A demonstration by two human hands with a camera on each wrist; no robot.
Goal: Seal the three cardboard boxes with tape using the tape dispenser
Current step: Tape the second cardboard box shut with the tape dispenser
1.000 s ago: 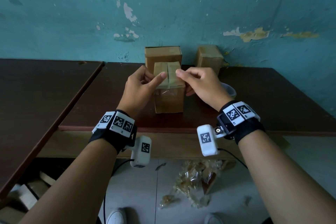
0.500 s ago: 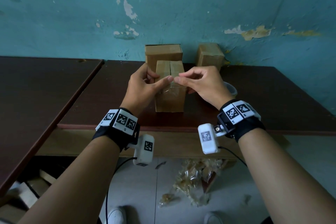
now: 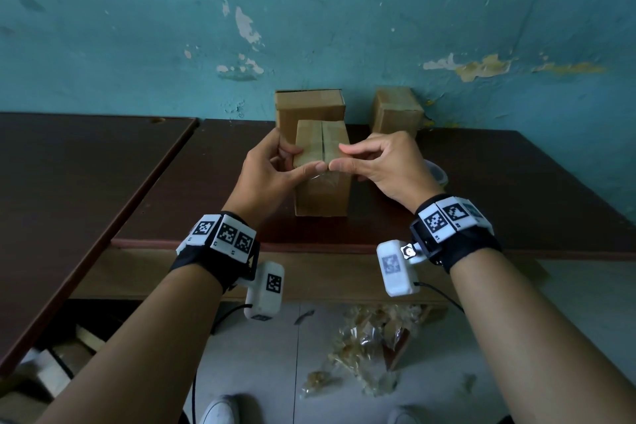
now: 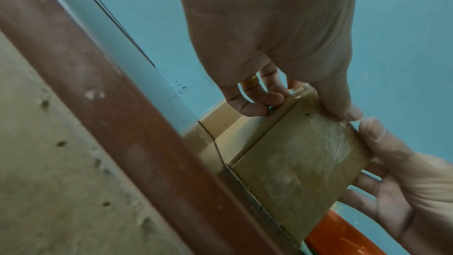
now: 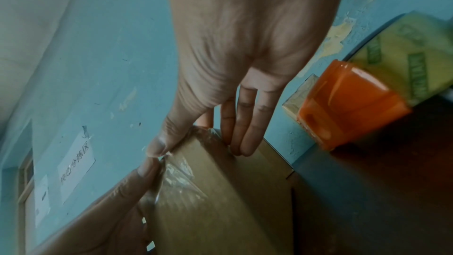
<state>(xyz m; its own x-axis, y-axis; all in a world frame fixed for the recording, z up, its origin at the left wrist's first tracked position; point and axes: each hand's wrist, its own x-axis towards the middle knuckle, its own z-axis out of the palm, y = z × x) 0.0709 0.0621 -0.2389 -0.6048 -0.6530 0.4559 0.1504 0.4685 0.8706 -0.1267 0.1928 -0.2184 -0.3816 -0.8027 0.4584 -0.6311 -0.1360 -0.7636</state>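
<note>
Where the two thumbs meet at the near top edge of the front cardboard box (image 3: 321, 194), both hands are grasping it. The left hand (image 3: 272, 172) wraps the box's left side, thumb lying across the front top edge, fingers curled onto the top flap. The right hand (image 3: 385, 165) takes the right side, its thumb pressing the same edge, fingers bent over the top and down the far face. Clear tape (image 4: 316, 143) lies over the edge and down the front face, wrinkled and shiny in both wrist views.

The box stands upright on the dark brown table (image 3: 499, 189), near its front edge. Its top flaps are closed, with the centre seam showing. A second box (image 3: 309, 107) stands directly behind it against the teal wall (image 3: 309, 10); a third box (image 3: 397, 110) stands to the right, also at the wall.

The orange tape dispenser (image 5: 348, 104) sits on the table to the right of the held box, apart from both hands, mostly hidden behind the right hand in the head view.
</note>
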